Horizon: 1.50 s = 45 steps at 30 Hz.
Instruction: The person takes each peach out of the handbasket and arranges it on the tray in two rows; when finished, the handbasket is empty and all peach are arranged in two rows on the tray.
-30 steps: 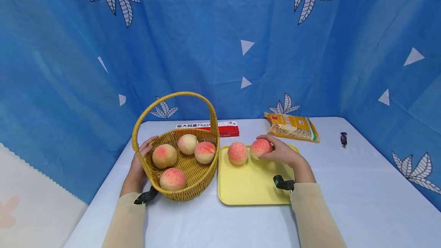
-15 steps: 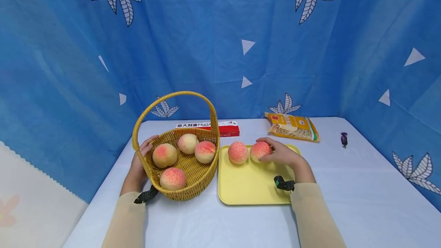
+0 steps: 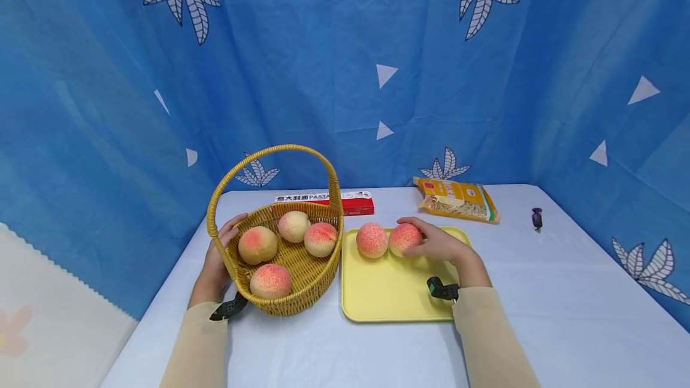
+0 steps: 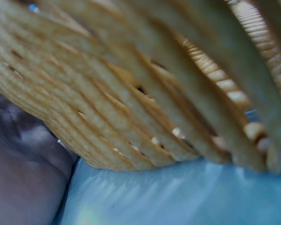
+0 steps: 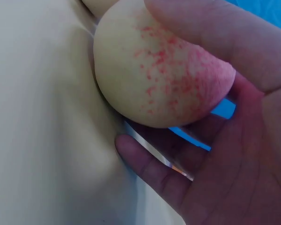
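Note:
My right hand (image 3: 443, 245) holds a pink-and-cream peach (image 3: 404, 238) between thumb and fingers at the back of a yellow tray (image 3: 396, 301). In the right wrist view the thumb lies over this peach (image 5: 164, 70), which rests against the tray's surface. A second peach (image 3: 372, 240) sits right beside it, on its left. My left hand (image 3: 217, 256) lies along the outer left wall of a woven basket (image 3: 302, 299), fingers fairly straight against it. Several peaches are in the basket, one of them near its front (image 3: 271, 281). The left wrist view shows the basket's weave (image 4: 107, 103) beside the palm.
Behind the basket lies a red-and-white pasta box (image 3: 358, 203), partly hidden. An orange pasta bag (image 3: 458, 200) is behind the tray. A small purple wrapped candy (image 3: 537, 219) lies at the far right. The basket's tall handle (image 3: 288, 148) arches above it.
My right hand has shifted the peach slightly left and toward me, so it now sits close to the other peach on the tray. The left hand and basket have stayed put.

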{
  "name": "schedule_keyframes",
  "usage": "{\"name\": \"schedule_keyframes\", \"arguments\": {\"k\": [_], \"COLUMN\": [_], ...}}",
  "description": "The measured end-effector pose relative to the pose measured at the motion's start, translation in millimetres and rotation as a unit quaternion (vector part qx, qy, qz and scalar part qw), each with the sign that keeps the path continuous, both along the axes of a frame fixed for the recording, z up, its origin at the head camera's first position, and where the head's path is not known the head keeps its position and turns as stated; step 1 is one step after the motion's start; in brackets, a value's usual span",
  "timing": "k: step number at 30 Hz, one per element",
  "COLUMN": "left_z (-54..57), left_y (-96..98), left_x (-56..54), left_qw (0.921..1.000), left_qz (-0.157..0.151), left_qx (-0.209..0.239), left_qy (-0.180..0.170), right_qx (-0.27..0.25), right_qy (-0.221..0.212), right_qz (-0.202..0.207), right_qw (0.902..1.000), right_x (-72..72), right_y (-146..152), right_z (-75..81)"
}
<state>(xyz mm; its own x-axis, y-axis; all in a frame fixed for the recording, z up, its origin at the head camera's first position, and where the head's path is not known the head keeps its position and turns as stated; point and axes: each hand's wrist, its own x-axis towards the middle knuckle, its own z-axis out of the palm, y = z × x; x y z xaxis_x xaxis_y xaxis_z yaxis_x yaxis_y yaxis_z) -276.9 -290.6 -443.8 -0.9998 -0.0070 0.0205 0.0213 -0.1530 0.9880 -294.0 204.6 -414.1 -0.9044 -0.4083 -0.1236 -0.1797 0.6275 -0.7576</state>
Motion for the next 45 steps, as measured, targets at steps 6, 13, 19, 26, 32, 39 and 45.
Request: {"name": "schedule_keyframes", "arguments": {"k": [6,13,19,26,32,39,45], "left_z": [-3.2,-2.4,-3.5,-4.5,-7.2,-1.8,4.4], "left_y": [-1.7,-0.9,-0.9,-1.4,-1.6,-0.9,1.9], "left_x": [-3.8,-3.5,-4.1,-3.3,-4.7,-1.0,3.1], "left_qw": [0.9999,0.9998,0.9997,0.9999,0.9999,0.9997,0.9991], "left_qz": [0.006,0.008,0.012,0.008,0.009,0.013,0.013], "left_qx": [-0.009,-0.014,-0.018,-0.004,-0.002,-0.012,-0.026], "left_qy": [-0.001,-0.009,-0.015,-0.013,-0.015,-0.019,-0.031], "right_qx": [0.000,0.011,0.005,-0.002,0.003,0.003,-0.035], "right_qy": [0.000,-0.009,-0.010,0.009,0.008,0.016,0.059], "right_qz": [0.010,-0.018,-0.022,-0.020,-0.030,-0.034,-0.030], "right_qw": [0.9999,0.9997,0.9997,0.9998,0.9995,0.9993,0.9972], "right_x": [0.5,-4.5,-5.8,-3.6,-3.9,-3.7,-1.9], "right_y": [4,6,6,5,7,7,3], "right_z": [0.2,-4.5,-4.6,-2.4,-3.3,0.3,8.9]}}
